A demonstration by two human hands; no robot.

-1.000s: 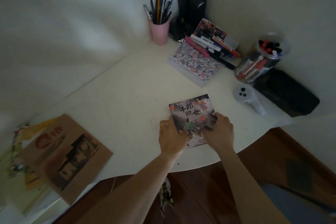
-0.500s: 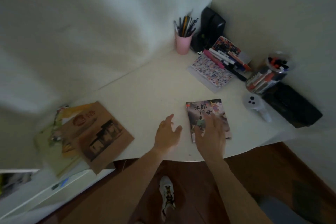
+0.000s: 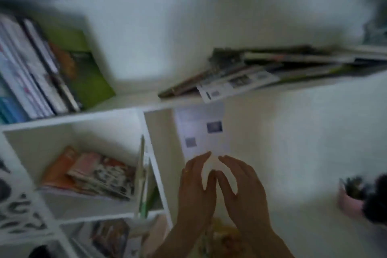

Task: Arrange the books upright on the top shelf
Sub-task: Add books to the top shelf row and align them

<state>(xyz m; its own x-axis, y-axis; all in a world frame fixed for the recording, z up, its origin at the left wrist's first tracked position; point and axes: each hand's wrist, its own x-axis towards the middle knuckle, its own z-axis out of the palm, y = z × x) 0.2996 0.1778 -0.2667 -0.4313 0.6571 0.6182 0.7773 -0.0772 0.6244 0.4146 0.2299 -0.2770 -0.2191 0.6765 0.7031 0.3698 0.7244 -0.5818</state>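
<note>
View has swung up from the desk to the white shelf (image 3: 125,111); both hands, left hand (image 3: 195,190) and right hand (image 3: 240,188), now raised, fingers spread, gripping nothing; books (image 3: 261,71) lie flat on top shelf, others (image 3: 41,69) lean upright at left.

Flat book pile (image 3: 272,69), top shelf (image 3: 134,98)

Whole view motion-smeared — titles unreadable. Upright books (image 3: 31,73) on the top shelf (image 3: 129,101): cut by the left edge. Flat pile of books (image 3: 272,67): runs off right, count indeterminate. Both hands' lower fingers (image 3: 228,182) — overlapping, contact with the pale sheet (image 3: 201,130) unclear.
</note>
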